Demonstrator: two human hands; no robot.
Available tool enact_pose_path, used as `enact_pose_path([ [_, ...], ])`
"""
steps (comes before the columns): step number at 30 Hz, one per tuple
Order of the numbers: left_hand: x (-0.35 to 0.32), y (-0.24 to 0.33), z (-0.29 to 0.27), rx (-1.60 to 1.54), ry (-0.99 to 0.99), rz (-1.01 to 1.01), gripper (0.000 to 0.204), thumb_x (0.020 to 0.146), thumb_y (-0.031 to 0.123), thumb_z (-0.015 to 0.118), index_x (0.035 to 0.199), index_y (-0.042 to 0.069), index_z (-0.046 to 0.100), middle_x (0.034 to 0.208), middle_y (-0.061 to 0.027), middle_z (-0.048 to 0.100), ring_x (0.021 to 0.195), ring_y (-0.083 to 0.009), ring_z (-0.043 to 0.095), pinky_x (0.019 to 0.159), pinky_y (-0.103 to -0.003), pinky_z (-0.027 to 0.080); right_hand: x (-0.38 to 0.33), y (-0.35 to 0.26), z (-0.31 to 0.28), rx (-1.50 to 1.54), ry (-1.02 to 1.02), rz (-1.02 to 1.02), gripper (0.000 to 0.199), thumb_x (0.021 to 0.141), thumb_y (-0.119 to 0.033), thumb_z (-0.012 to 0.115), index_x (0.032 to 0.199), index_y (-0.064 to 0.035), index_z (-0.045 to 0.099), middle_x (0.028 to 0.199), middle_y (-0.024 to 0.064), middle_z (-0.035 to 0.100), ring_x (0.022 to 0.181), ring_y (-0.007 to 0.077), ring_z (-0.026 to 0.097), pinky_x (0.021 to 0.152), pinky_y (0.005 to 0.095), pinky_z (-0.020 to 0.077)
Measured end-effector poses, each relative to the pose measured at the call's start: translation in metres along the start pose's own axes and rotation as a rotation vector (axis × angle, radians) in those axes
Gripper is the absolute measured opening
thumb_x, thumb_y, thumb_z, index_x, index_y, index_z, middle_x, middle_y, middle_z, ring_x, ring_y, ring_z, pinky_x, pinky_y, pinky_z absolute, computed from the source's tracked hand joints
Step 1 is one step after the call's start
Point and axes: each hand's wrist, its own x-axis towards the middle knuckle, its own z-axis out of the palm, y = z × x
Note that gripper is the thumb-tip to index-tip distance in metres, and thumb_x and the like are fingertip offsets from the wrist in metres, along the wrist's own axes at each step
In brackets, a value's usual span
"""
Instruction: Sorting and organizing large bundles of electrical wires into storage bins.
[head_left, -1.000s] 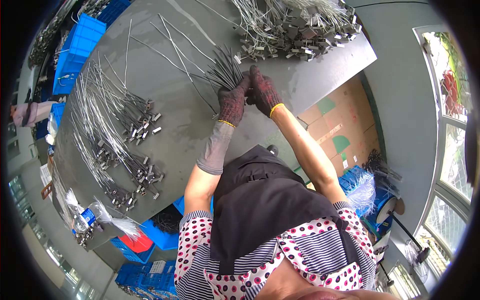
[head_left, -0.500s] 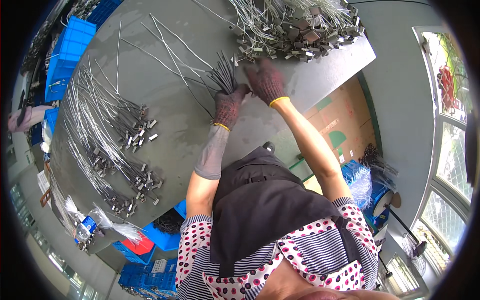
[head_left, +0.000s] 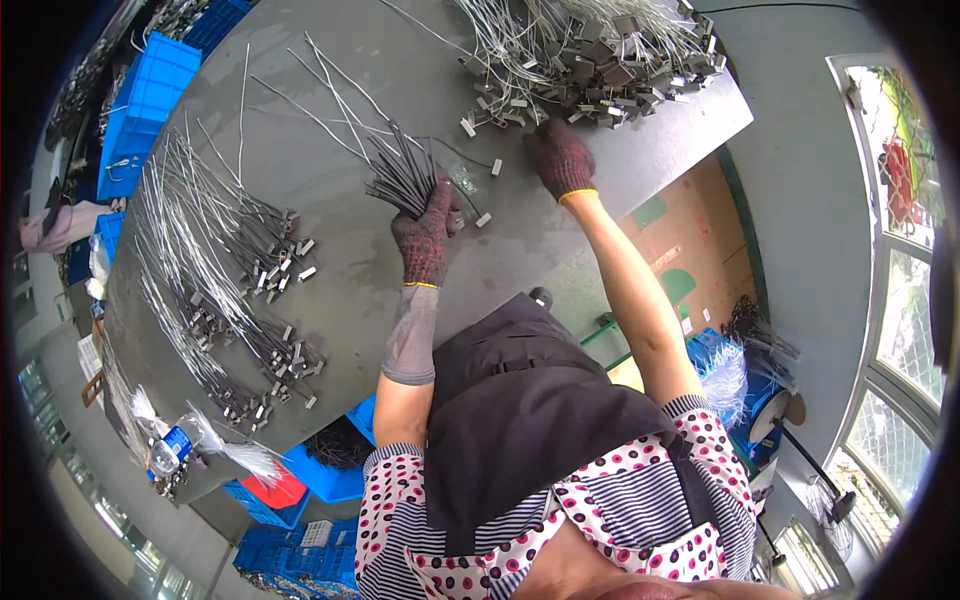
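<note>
My left hand [head_left: 426,232], in a dark red knit glove, is closed round a bunch of black-sleeved wires [head_left: 400,178] over the grey table. Their thin silvery tails stretch away toward the far left. Just right of this hand, two small metal connectors [head_left: 484,220] lie at the ends of black leads. My right hand [head_left: 562,160], gloved alike, is at the near edge of a large heap of wires with metal connectors [head_left: 600,75]. Motion smears its fingers, and whether they hold anything does not show.
Sorted wire bundles [head_left: 210,270] with metal ends lie on the table's left side. Blue crates [head_left: 150,95] stand past the left edge. A bottle with a blue label [head_left: 172,450] lies near the lower left rim. Brown cardboard [head_left: 690,240] leans beyond the right edge.
My left hand has moved left and slightly nearer with the bunch, which now fans to the left. My right hand has shifted right, away from it. Two connectors now show between the hands.
</note>
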Motion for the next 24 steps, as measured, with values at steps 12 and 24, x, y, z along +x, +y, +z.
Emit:
enact_pose_path([
  [12, -0.007, -0.104, 0.053, -0.011, -0.381, -0.310, 0.026, 0.088, 0.024, 0.072, 0.095, -0.001, 0.069, 0.084, -0.0082, 0.068, 0.064, -0.0166, 0.064, 0.054, -0.031, 0.057, -0.090, 0.088, -0.010, 0.244, 0.141, -0.252, 0.025, 0.088, -0.024, 0.060, 0.099, -0.0039, 0.070, 0.087, 0.0201, 0.068, 0.080, 0.0385, 0.066, 0.074, 0.0444, 0.0527],
  [24, -0.002, -0.121, 0.110, -0.321, -0.478, -0.362, 0.023, 0.088, 0.020, 0.072, 0.098, 0.001, 0.064, 0.083, -0.0123, 0.066, 0.073, -0.0271, 0.068, 0.070, -0.045, 0.061, -0.367, 0.260, -0.089, 0.705, -0.620, 0.410, 0.036, 0.091, -0.035, 0.062, 0.088, 0.0005, 0.069, 0.065, 0.0018, 0.060, 0.057, 0.0117, 0.053, 0.054, 0.0267, 0.0440],
])
